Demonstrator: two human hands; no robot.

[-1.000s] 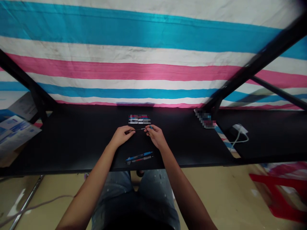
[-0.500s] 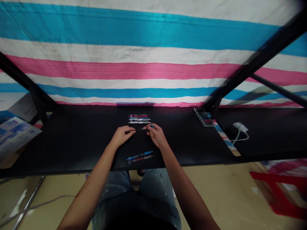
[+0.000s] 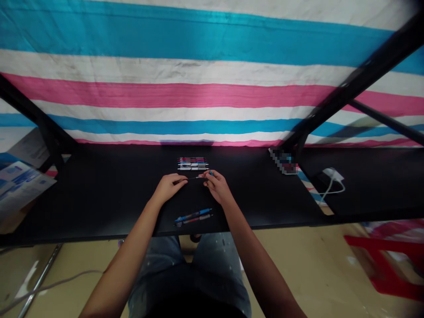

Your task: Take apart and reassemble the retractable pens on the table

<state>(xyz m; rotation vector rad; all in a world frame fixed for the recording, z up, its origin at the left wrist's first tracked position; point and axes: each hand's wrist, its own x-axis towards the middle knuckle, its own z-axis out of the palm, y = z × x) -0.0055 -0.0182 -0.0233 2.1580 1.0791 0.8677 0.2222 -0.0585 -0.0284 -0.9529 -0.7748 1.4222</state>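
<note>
Between my two hands, just above the black tabletop, a slim pen [image 3: 195,178] lies roughly level, dark to the left and pale near my right fingers. My left hand [image 3: 169,185] is closed in a pinch on its left part. The fingers of my right hand [image 3: 217,185] close on the right part, where a bit of blue shows. Fingers hide both ends. Behind the hands several pens [image 3: 192,164] lie side by side in a row. Nearer the front edge rest a blue pen [image 3: 193,215] and a dark-and-grey pen [image 3: 198,218].
The black table [image 3: 109,194] ends at a striped sheet [image 3: 205,95]. A blurred-out object [image 3: 284,162] lies at the right back. Papers [image 3: 24,185] stand at the left. Past a gap, a white charger with cable [image 3: 333,175] sits on another table. A red stool [image 3: 380,265] is below right.
The hands and the pen between them stay almost still. The whole view shifts very slightly; the pens on the table lie as before.
</note>
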